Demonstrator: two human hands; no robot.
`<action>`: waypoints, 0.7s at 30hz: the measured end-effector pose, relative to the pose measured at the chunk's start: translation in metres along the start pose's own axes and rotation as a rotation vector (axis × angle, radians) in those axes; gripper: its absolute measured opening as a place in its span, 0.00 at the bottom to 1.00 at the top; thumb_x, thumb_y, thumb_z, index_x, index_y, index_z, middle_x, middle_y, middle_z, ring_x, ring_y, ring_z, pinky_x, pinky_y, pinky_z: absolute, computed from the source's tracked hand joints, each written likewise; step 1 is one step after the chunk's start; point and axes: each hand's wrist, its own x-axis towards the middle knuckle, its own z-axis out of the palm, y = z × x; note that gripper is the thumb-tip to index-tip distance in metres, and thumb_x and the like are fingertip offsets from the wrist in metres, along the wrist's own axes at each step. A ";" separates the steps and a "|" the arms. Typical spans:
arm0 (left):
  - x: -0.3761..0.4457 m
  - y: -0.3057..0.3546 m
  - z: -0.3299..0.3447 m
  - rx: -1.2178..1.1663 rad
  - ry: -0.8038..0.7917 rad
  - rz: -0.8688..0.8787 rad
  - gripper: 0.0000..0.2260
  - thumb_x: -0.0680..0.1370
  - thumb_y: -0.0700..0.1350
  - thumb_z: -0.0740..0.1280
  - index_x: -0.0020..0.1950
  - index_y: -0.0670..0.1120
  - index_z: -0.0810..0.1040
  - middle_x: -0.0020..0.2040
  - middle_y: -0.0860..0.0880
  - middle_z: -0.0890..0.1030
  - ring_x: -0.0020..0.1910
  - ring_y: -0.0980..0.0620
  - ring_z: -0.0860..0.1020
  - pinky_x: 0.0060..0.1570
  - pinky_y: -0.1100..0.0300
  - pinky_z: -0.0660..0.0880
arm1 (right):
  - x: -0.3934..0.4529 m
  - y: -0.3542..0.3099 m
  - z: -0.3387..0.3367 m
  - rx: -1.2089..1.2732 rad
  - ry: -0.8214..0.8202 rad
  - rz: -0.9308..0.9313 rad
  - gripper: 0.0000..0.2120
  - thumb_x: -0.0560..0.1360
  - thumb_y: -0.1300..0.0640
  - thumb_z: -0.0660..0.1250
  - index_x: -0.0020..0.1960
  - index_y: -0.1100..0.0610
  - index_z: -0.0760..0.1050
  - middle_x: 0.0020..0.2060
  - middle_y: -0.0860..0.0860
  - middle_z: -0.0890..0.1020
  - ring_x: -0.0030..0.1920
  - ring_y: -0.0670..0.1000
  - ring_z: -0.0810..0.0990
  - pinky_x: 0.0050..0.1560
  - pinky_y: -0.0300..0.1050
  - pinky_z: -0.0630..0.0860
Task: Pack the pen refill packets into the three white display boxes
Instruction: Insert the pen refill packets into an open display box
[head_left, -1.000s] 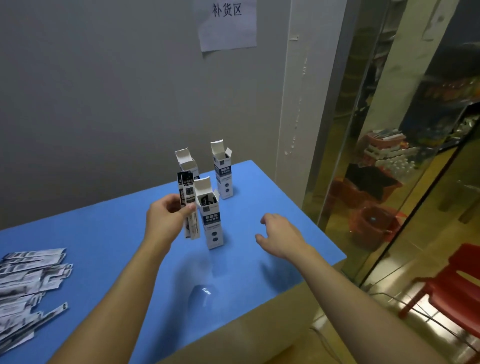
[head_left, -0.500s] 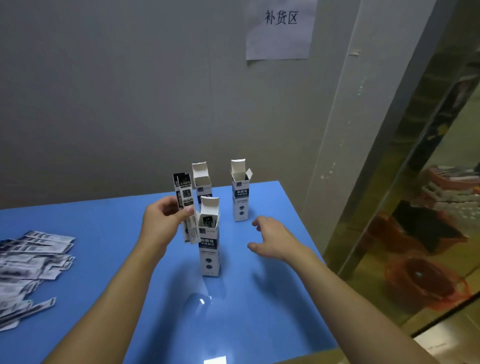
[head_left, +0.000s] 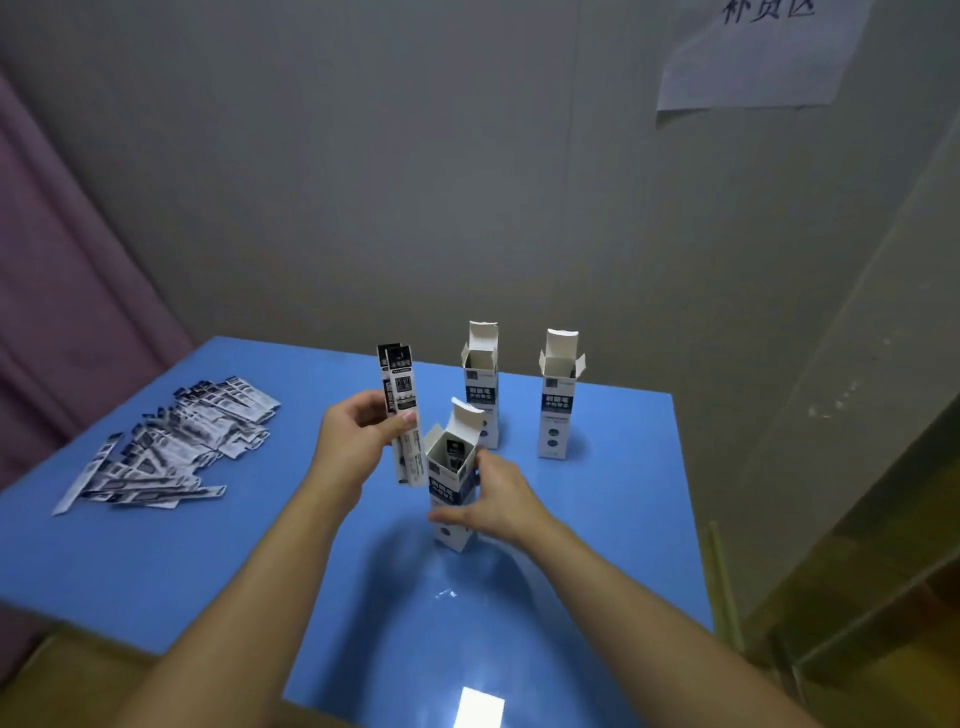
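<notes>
We see blue table. Packet pile lies far left. Three open boxes stand far right: near box, middle box, right box, well apart from pile.

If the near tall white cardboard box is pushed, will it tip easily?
Probably yes: the near tall white cardboard box is narrow and upright. It looks light, with an open top. The right hand gripping it likely steadies it.
</notes>
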 end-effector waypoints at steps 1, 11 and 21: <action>-0.003 0.001 0.001 0.004 0.011 0.000 0.06 0.77 0.35 0.72 0.53 0.41 0.82 0.45 0.47 0.85 0.39 0.55 0.82 0.27 0.74 0.70 | 0.000 0.000 0.002 0.026 0.010 -0.014 0.34 0.59 0.39 0.80 0.60 0.50 0.74 0.53 0.45 0.82 0.52 0.46 0.80 0.56 0.49 0.79; -0.021 0.036 -0.008 -0.156 0.019 0.219 0.09 0.76 0.32 0.72 0.54 0.42 0.82 0.46 0.48 0.86 0.46 0.52 0.84 0.47 0.60 0.80 | 0.002 -0.004 -0.028 -0.020 0.039 -0.151 0.25 0.65 0.46 0.79 0.58 0.49 0.76 0.51 0.45 0.83 0.50 0.46 0.81 0.52 0.48 0.81; -0.028 0.038 0.015 -0.236 0.031 0.298 0.10 0.76 0.33 0.71 0.52 0.46 0.81 0.44 0.52 0.86 0.47 0.53 0.83 0.55 0.55 0.80 | -0.005 -0.010 -0.034 -0.048 0.030 -0.226 0.27 0.66 0.47 0.78 0.62 0.48 0.76 0.50 0.43 0.83 0.48 0.44 0.80 0.47 0.40 0.79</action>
